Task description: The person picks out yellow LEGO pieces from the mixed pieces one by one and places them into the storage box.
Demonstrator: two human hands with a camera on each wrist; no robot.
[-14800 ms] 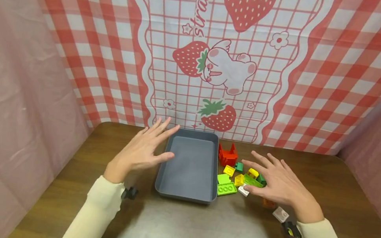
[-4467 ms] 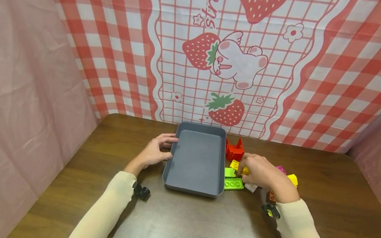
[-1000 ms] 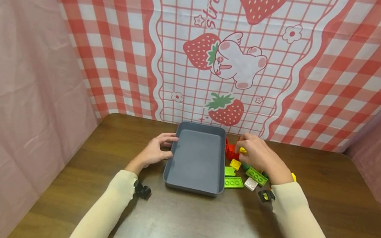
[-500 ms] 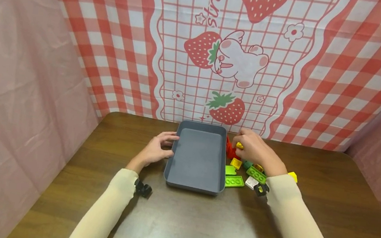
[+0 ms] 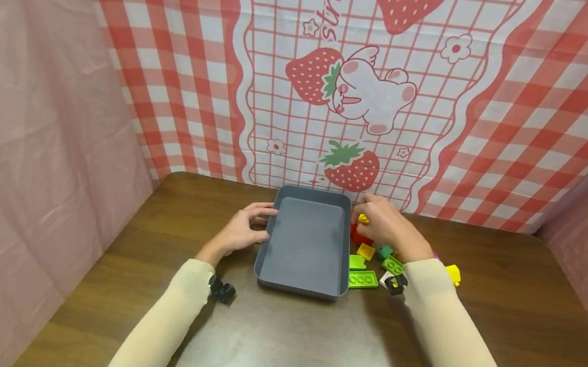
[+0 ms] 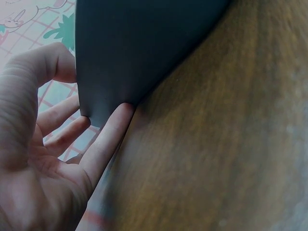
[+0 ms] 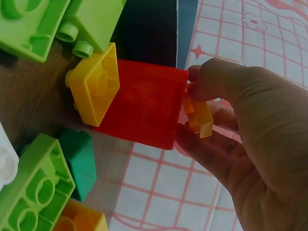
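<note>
We see a plain slate-grey tray, a brown wood-grain tabletop, a solid red block, yellow blocks, lime-green blocks, a darker green block and a white block. We find the cloth backdrop in red-and-white checks, with a fine red grid on white and red strawberries with green leaves. The curtains are dusty pink, the sleeves pale cream.

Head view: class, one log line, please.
left hand: touches gray tray | right hand: holds yellow brick by red piece | lime brick: beside tray

From above, my head view faces forward and down; close wrist views share its tray (left), bricks (right).
</note>
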